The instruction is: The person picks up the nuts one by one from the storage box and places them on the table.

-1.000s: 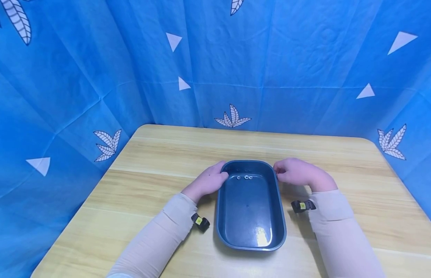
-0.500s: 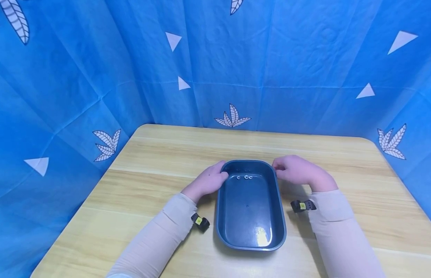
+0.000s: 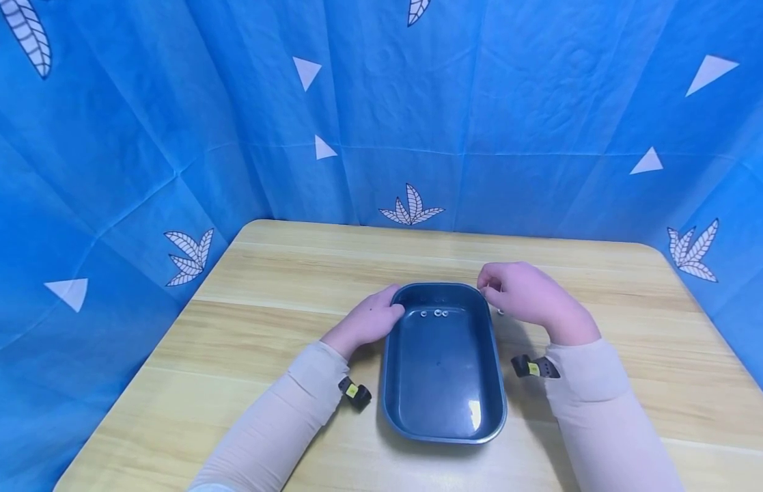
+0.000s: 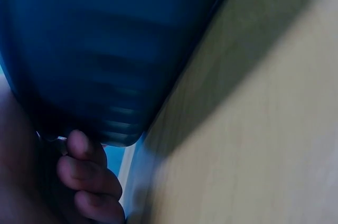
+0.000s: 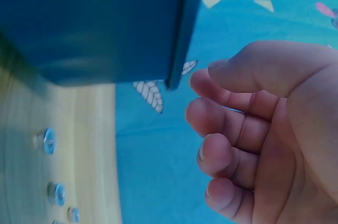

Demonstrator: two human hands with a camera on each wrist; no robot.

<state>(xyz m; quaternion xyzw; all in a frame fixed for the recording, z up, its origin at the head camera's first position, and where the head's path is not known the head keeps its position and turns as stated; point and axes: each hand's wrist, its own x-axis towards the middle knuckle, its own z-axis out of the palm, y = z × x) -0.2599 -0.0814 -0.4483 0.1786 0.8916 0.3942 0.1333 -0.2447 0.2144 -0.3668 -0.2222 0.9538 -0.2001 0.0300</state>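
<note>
Dark blue tray, at the near middle of the wooden table, has its long axis running near to far, its open top facing up, with three small metal rings inside by the far wall. Left hand grips the far left rim; right hand is at the far right corner, fingers bent and thumb near the index finger, any pinched item indeterminable. Loose rings lie right of the tray, the right hand partly obstructing the head view there.

right fingers raised, small ring uncovered beside tray
</note>
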